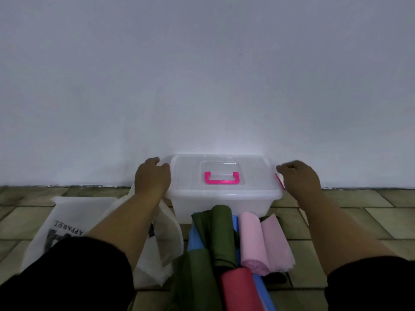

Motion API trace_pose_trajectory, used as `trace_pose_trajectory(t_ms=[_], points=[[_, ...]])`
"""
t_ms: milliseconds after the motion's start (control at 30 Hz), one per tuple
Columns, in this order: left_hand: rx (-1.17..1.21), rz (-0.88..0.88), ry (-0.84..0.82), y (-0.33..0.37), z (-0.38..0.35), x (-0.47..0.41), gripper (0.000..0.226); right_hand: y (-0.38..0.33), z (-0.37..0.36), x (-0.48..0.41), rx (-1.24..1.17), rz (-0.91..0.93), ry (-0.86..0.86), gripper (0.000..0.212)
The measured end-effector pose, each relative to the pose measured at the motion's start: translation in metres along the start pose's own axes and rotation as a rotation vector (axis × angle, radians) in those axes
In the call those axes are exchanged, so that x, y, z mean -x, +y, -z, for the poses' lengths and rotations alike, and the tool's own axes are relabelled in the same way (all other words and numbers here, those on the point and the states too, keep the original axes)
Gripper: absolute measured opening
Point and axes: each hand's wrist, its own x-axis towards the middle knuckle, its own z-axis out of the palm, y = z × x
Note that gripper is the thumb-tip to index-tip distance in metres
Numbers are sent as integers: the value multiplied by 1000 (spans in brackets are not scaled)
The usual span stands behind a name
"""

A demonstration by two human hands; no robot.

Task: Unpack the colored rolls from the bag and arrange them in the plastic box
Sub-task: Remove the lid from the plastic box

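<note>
A clear plastic box [221, 204] with its lid on and a pink handle [221, 178] stands on the floor against the wall. My left hand [152, 178] rests on the box's left end, fingers curled at the lid's edge. At the right end, my right hand [299, 178] curls over a pink side latch. In front of the box lie colored rolls: a dark green one [221, 230], a pink one [252, 241], a red one [240, 290] and a blue one [193, 239]. The white bag [74, 223], printed "APPAREL", lies flat at the left.
A white wall [202, 86] rises right behind the box. The floor [359, 218] is greenish tile. My black sleeves [67, 277] fill the lower corners.
</note>
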Motion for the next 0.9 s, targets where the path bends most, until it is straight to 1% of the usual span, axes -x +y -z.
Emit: trace_pose_trajectory(t_ms=[33, 67, 100, 167, 200, 233, 300, 433, 533, 633, 733, 833, 900], points=[[2, -68, 1, -2, -1, 8, 48, -9, 6, 6, 45, 138, -7, 24], [1, -111, -45, -1, -1, 16, 51, -17, 11, 13, 99, 250, -74, 23], [-2, -115, -120, -5, -4, 22, 55, -25, 16, 22, 195, 327, -180, 23], [-30, -99, -223, -13, -10, 25, 63, -33, 19, 36, 469, 393, -371, 31], [-35, -91, -239, -16, -9, 27, 67, -33, 18, 40, 565, 413, -400, 35], [-39, -90, -251, -19, -9, 28, 73, -32, 17, 43, 612, 427, -388, 37], [-39, -130, -294, -22, -6, 30, 85, -29, 15, 44, 606, 449, -341, 35], [-107, -209, -385, -24, 0, 34, 113, -28, 18, 43, 576, 483, -353, 26], [-123, -235, -378, -26, 2, 36, 126, -33, 25, 45, 517, 548, -278, 23], [-115, -256, -332, -25, 0, 38, 126, -38, 32, 46, 480, 634, -161, 21], [-110, -278, -322, -25, -2, 40, 126, -35, 39, 51, 432, 691, -69, 21], [-94, -277, -317, -29, -3, 35, 125, -27, 53, 54, 299, 660, 73, 20], [-144, -290, -321, -31, -3, 32, 114, -19, 67, 58, 234, 620, 182, 18]])
